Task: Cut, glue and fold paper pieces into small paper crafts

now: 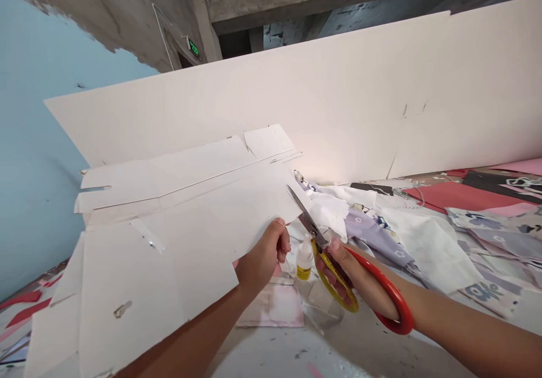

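"How far along are we?"

"Partway, I'd judge. The white cardboard (199,259) is creased and slit along its far edge — how much cutting is left, I can't tell."

"And the hands?"

"The left hand (266,251) is curled, seemingly pinching the cardboard's right edge. The right hand (366,286) grips the scissors (307,222) just beside it, blades apparently together."

"Surroundings?"

"From here I see a grey table (271,352) strewn with fabric scraps (423,248), a small bottle (304,258), a white panel (339,96) behind — and a blue wall (34,141) at left."

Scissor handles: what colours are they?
One red loop, one yellow loop; best seen in the head view.
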`<state>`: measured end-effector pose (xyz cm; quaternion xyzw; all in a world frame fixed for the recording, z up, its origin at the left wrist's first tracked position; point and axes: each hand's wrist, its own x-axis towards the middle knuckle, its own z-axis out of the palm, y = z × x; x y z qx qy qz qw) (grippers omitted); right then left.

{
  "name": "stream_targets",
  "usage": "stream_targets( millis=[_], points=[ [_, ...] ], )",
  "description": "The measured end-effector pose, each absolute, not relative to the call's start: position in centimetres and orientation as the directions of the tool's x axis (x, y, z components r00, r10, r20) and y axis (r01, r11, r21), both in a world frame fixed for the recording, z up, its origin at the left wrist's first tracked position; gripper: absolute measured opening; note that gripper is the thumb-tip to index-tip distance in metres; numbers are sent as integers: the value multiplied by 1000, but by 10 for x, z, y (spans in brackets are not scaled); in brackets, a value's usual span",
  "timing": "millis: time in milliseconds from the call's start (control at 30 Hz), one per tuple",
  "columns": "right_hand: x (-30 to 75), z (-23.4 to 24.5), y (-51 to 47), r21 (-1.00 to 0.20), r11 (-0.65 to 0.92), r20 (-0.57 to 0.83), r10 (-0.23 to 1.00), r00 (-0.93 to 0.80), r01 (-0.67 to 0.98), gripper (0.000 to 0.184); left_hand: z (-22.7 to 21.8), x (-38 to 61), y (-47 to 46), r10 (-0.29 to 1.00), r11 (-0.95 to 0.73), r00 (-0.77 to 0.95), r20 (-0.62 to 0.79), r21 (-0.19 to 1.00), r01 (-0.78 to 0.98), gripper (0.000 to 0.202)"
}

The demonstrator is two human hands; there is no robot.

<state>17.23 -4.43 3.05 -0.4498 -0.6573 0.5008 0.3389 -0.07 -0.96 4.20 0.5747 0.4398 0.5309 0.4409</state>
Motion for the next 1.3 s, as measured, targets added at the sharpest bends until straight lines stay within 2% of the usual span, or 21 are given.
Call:
stream_targets(
  millis=[100, 267, 467, 700, 933, 1300],
  points=[
    [172, 34, -46, -966, 49, -51, 927, -372, 253, 47, 41, 1, -10, 974, -222, 48, 220, 974, 40, 43],
    [172, 31, -44, -865, 155, -8, 947, -322, 477, 50, 40, 2, -13, 972, -232, 46, 229, 970, 76, 46],
    [169, 32, -44, -769, 207, 21, 954, -300, 605, 52, 42, 2, -17, 967, -254, 64, 247, 957, 139, 45],
    [169, 26, -46, -771, 211, 41, 958, -283, 601, 50, 44, 4, -22, 974, -220, 86, 208, 959, 177, 46],
    [169, 10, -43, -741, 321, 155, 936, -316, 590, 49, 41, 5, -26, 973, -215, 126, 193, 957, 196, 45],
    [169, 6, -39, -713, 319, 147, 938, -313, 624, 39, 39, 6, -25, 978, -196, 109, 178, 964, 180, 46]
  ],
)
